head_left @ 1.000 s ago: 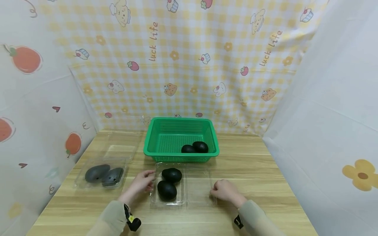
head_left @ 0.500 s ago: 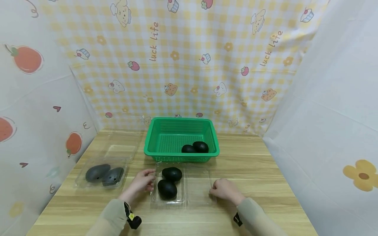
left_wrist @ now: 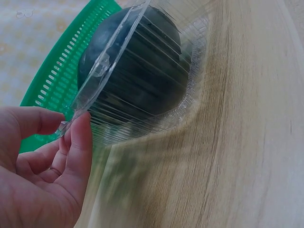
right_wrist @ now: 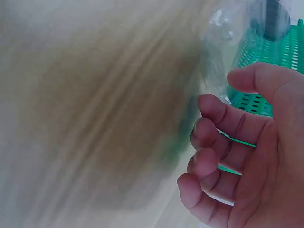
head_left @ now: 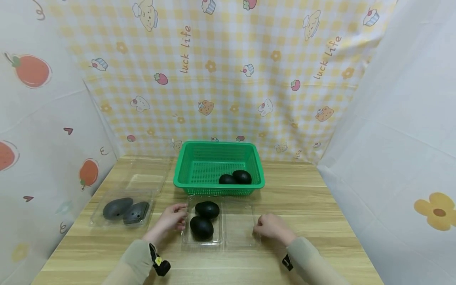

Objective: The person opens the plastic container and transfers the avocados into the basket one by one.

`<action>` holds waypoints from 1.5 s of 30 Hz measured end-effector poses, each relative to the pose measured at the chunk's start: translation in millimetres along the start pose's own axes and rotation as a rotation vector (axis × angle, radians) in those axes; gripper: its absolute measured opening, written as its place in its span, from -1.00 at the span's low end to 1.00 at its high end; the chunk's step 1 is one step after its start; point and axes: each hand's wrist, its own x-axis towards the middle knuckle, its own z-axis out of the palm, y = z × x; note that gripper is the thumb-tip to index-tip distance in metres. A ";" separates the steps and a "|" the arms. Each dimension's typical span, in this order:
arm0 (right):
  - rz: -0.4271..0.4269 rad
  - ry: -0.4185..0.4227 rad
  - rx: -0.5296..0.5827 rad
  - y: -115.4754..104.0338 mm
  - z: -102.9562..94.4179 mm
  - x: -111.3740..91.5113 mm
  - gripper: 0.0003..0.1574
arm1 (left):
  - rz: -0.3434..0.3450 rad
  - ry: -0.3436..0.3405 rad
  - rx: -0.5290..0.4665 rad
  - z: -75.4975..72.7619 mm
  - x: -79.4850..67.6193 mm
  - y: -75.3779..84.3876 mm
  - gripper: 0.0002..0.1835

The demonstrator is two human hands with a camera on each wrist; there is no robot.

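A clear plastic clamshell box (head_left: 204,244) lies unfolded in front of the basket. Its left half holds two dark, avocado-shaped pieces, one nearer (head_left: 201,227) and one farther (head_left: 207,209). My left hand (head_left: 173,217) pinches the box's left rim between thumb and forefinger; the left wrist view shows the rim between those fingertips (left_wrist: 80,126). Beside the flat lid (head_left: 239,223), at its right edge, is my right hand (head_left: 272,227). Its fingers (right_wrist: 206,159) are loosely bent in the right wrist view, with a gap between thumb and forefinger. Whether they touch the lid edge is unclear.
A green basket (head_left: 219,186) stands behind the box, with two more dark pieces (head_left: 242,177) at its right. On the left lies another clear box (head_left: 97,215) holding two greyish oval shapes (head_left: 118,209). Patterned cloth (head_left: 228,99) hangs at the back, white cloths on both sides.
The right hand has shifted very slightly at the lid's edge. The left hand, the box and the basket look the same.
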 end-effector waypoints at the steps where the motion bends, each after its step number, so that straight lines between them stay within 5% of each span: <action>1: 0.003 0.002 0.011 -0.6 -1.8 0.5 -0.53 | -0.001 0.000 0.003 0.2 -0.3 0.4 -0.51; 15: -0.153 0.096 0.055 -37.4 -30.2 15.2 -0.60 | -0.006 -0.018 -0.004 -2.1 0.1 -1.4 -0.51; 26: -0.353 0.164 0.071 -75.1 -36.3 31.3 -0.94 | 0.001 -0.021 0.014 -1.1 -2.6 -1.5 -0.50; 36: -0.465 0.145 0.075 -93.5 -30.5 45.6 -0.39 | -0.005 -0.009 0.013 -2.0 0.4 -5.3 -0.52; 45: -0.484 0.090 0.041 -106.6 -25.6 54.2 -0.24 | 0.008 -0.011 0.017 -1.6 0.5 -5.3 -0.53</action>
